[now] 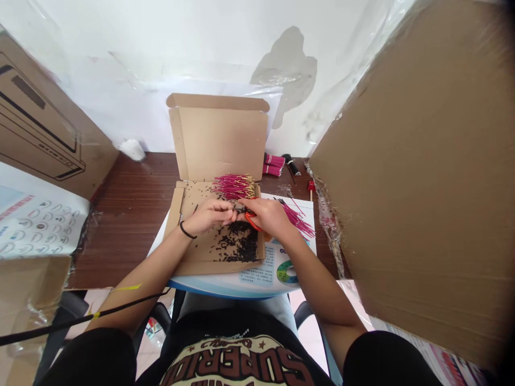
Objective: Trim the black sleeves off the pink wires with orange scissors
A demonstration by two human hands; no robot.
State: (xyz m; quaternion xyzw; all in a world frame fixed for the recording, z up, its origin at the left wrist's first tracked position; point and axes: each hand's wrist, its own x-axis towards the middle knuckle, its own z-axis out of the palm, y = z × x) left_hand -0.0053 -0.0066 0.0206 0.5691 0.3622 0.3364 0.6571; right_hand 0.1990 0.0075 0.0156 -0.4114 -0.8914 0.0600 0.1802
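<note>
The right hand [267, 217] is closed firmly around orange-handled wire snips [250, 221], whose tip reaches the left hand [207, 217]. The left fingers curl inward over something hidden, so I cannot tell their grip. Both hands hover above the floor of an open brown cardboard box [220, 136], which is strewn with black plastic clippings [239, 245]. A bundle of magenta wires with gold tips [234, 186] lies inside the box, just beyond the hands. A looser magenta wire bunch [296, 220] lies right of the box on a printed white sheet [261, 273].

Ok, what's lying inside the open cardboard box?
The box holds black clippings and a bundle of gold-tipped pink wires. The left hand and right hand, holding orange scissors, cover its middle, hiding whatever lies there.
</note>
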